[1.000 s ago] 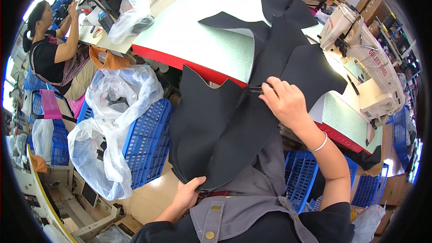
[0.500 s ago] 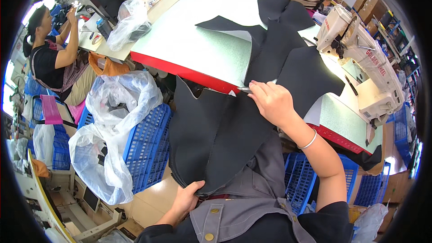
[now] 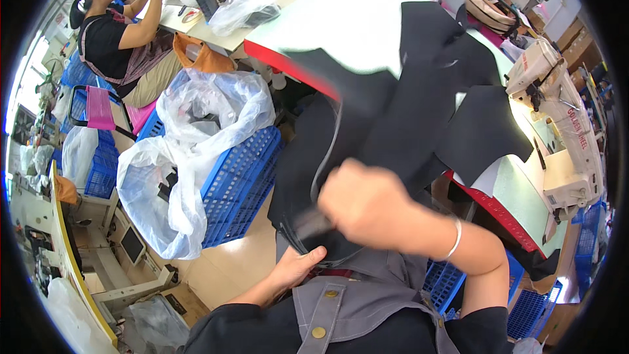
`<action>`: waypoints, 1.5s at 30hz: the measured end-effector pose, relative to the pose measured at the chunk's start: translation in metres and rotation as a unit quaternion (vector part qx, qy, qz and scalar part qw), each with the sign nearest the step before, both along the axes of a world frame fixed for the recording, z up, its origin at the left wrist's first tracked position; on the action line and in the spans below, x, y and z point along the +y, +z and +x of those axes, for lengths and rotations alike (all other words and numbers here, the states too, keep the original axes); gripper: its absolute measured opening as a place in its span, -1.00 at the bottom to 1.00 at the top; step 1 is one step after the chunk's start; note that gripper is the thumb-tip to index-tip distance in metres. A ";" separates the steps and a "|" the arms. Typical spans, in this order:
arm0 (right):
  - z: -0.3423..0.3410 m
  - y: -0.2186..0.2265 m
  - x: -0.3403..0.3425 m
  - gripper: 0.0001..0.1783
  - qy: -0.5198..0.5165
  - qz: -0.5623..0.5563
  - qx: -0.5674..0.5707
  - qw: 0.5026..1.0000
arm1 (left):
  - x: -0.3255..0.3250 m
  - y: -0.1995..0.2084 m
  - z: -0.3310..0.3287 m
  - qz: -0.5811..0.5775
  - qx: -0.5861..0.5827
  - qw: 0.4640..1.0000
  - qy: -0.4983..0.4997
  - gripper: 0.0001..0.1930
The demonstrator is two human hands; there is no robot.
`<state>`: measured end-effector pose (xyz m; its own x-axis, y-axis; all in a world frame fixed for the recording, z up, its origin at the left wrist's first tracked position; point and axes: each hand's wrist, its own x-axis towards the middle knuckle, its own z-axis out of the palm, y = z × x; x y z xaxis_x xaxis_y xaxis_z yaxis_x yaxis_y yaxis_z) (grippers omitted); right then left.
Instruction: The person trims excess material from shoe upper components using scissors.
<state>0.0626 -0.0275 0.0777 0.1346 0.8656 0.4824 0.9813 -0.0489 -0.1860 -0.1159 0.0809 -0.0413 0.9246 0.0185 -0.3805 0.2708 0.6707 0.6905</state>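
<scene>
Layered black fabric panels [image 3: 354,131] hang from the table's edge over my lap. At their lower edge, my left hand [image 3: 298,269] pinches the stacked layers, thumb on top. Just above it, my right hand [image 3: 367,206] is closed like a fist and smeared by motion. A blurred greyish tool [image 3: 311,224] projects from that fist toward the left hand; its exact kind does not show. Beside the fist runs a pale curved edge along the fabric. More black panels [image 3: 485,124] lie spread on the table to the right.
The white worktable [image 3: 334,16] has a red edge. A sewing machine [image 3: 557,131] stands at the right. Blue crates [image 3: 242,183] holding plastic bags [image 3: 164,203] are on the left. A person [image 3: 111,39] sits working at the far left.
My right hand has swung down and left from the table edge to near my left hand. The fabric has slid toward me, one flap folding over the edge. The view has shifted.
</scene>
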 end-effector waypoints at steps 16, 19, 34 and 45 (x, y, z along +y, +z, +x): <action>-0.021 -0.029 -0.040 -0.63 -0.006 -0.094 0.201 0.975 | -0.002 0.007 -0.001 -0.026 0.108 0.990 0.082 -0.52; -0.016 -0.039 -0.052 -0.48 -0.055 -0.119 0.056 0.990 | 0.002 0.017 0.003 -0.053 0.113 0.989 0.077 -0.44; 0.015 -0.004 -0.075 -0.43 -0.315 -0.017 0.104 0.943 | 0.005 0.009 -0.007 0.010 0.154 0.986 0.063 -0.35; 0.076 -0.032 -0.085 -0.74 -0.242 -0.078 -0.316 0.914 | 0.006 0.007 -0.007 0.002 0.162 0.985 0.067 -0.36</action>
